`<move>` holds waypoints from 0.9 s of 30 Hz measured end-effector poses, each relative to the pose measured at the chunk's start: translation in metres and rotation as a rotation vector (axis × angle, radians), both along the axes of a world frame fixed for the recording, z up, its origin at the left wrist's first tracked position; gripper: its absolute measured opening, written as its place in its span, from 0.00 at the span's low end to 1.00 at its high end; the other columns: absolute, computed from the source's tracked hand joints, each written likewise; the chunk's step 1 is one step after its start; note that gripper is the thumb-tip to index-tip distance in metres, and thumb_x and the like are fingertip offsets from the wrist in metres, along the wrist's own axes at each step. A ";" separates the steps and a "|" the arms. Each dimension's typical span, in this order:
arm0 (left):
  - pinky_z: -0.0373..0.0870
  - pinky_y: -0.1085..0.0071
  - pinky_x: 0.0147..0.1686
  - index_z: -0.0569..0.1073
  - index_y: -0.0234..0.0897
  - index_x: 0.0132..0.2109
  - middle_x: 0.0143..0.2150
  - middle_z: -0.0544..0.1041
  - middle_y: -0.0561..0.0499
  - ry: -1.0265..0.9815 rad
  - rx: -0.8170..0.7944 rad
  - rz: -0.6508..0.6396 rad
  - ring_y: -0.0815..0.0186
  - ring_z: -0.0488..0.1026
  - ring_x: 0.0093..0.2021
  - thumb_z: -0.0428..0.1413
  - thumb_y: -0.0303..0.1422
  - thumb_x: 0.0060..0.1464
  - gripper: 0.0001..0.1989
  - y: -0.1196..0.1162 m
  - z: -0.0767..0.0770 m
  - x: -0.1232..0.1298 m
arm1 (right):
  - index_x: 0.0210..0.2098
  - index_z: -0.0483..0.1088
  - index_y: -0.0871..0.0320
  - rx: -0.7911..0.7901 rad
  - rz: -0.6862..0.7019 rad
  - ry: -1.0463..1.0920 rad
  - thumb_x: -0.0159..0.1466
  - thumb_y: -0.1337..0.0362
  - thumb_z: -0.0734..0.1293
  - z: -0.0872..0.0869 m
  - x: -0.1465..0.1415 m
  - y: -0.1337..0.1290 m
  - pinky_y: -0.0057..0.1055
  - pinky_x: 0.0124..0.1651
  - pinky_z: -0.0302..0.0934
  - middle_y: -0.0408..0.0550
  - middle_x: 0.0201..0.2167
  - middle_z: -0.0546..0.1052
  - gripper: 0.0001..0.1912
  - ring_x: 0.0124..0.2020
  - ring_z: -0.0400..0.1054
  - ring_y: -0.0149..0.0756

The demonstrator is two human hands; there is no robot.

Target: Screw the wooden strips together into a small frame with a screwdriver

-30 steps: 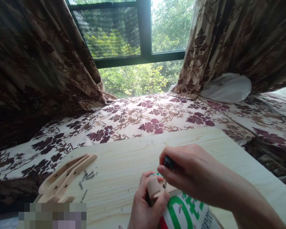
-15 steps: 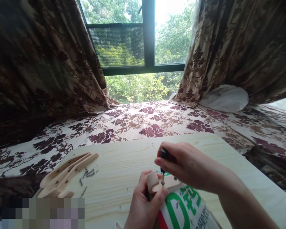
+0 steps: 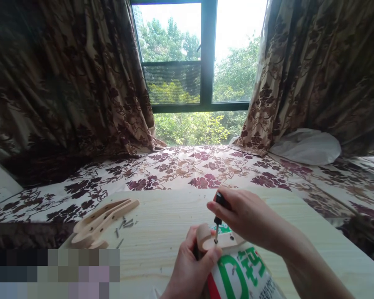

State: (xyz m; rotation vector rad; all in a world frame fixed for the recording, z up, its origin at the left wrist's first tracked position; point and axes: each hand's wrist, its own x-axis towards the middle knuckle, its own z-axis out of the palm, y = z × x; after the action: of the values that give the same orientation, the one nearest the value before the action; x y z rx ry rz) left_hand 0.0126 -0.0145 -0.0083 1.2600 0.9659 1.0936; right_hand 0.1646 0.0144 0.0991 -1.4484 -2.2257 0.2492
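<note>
My right hand (image 3: 237, 211) is closed round the black handle of a screwdriver (image 3: 218, 207). The screwdriver stands nearly upright, its tip at a hole near the rounded end of a light wooden piece (image 3: 226, 240). My left hand (image 3: 195, 257) grips that end, thumb on top near the tip and fingers round the far side. A second dark hole shows farther right on the piece. Beneath it lies a white bag (image 3: 243, 274) with green and red print.
Several curved wooden pieces with holes (image 3: 102, 220) lie at the left of the pale wooden board (image 3: 156, 216). Loose screws (image 3: 127, 224) are beside them. Floral cloth (image 3: 180, 166), curtains, a window and a white plastic bag (image 3: 307, 146) are behind.
The camera view has tilted up and turned slightly left, so the scene sits lower and farther right. Both hands keep their holds on the screwdriver and the wooden piece.
</note>
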 end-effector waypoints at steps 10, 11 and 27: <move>0.57 0.74 0.31 0.66 0.38 0.38 0.30 0.61 0.58 -0.026 0.020 -0.020 0.72 0.56 0.31 0.59 0.40 0.49 0.14 0.002 -0.006 0.000 | 0.27 0.61 0.57 -0.111 0.208 0.134 0.65 0.61 0.60 0.000 0.006 0.000 0.27 0.27 0.49 0.39 0.22 0.66 0.11 0.25 0.57 0.28; 0.56 0.74 0.31 0.66 0.38 0.39 0.30 0.61 0.58 -0.027 0.015 -0.024 0.72 0.56 0.30 0.59 0.40 0.49 0.15 0.002 -0.006 0.000 | 0.26 0.60 0.57 -0.095 0.168 0.137 0.65 0.60 0.60 -0.002 0.004 0.003 0.27 0.27 0.48 0.39 0.21 0.66 0.12 0.24 0.56 0.28; 0.57 0.75 0.31 0.66 0.37 0.40 0.31 0.62 0.58 -0.023 0.015 -0.031 0.72 0.57 0.31 0.59 0.39 0.50 0.14 0.000 -0.004 0.000 | 0.28 0.64 0.57 -0.118 0.214 0.164 0.65 0.62 0.60 0.002 0.009 -0.004 0.26 0.28 0.50 0.40 0.24 0.69 0.10 0.26 0.59 0.28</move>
State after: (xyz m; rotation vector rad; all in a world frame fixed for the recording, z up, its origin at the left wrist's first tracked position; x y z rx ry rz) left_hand 0.0128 -0.0143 -0.0122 1.2676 0.9198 1.0908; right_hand 0.1737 0.0106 0.1012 -1.1986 -2.2618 0.5580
